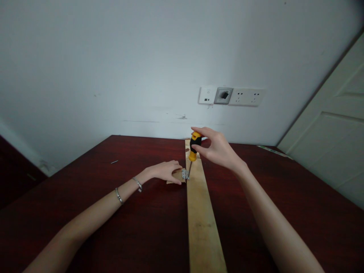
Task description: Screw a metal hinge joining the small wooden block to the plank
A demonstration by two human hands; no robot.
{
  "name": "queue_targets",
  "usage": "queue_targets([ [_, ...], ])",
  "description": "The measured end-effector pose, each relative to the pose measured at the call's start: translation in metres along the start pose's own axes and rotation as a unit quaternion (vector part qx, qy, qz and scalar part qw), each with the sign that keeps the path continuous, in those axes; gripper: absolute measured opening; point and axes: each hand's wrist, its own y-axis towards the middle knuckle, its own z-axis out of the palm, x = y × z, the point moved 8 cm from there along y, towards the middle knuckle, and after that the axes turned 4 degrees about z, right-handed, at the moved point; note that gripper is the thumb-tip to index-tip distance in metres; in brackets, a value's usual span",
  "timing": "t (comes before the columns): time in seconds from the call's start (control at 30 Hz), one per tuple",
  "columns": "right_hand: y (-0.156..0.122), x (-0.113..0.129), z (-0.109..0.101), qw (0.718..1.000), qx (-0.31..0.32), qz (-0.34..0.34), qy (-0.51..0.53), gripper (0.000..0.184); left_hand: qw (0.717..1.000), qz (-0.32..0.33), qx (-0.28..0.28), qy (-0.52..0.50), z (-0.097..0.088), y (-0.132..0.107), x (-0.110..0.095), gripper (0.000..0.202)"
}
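Observation:
A long pale wooden plank [203, 216] lies on a dark red table [127, 227], running away from me. A small metal hinge [184, 174] sits at its left edge, joining it to a small wooden piece [178, 176]. My right hand [217, 149] pinches the yellow-and-black handle of a screwdriver [194, 146], which stands upright with its tip on the hinge. My left hand [166, 171] lies on the small wooden piece, fingers pressed down beside the hinge. Two bracelets circle my left wrist.
A small dark screw or nail [114, 162] lies on the table at the far left. On the white wall behind is a row of sockets [231, 96]. A white door [332, 144] stands at the right.

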Motion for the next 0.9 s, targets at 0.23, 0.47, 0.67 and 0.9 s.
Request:
queue_targets([
  [0.23,-0.0009,-0.0013,-0.0022,1.0,-0.001,0.008,0.016,0.051,1.0,-0.003,0.001,0.002,-0.0008,-0.0007,-0.0009,0.064],
  [0.47,-0.0018,-0.0033,-0.0011,0.999,0.006,0.009,0.042,0.053,1.0,-0.001,0.002,-0.001,-0.0002,-0.0005,-0.001,0.065],
  [0.67,-0.0017,-0.0021,-0.0008,0.999,0.017,0.003,0.051,0.05,1.0,0.001,-0.004,0.0,0.0011,0.0,0.001,0.065],
  [0.9,-0.0045,0.0009,0.0034,0.997,0.04,0.004,0.06,0.04,1.0,0.007,-0.007,0.006,0.0006,0.0007,0.0008,0.064],
])
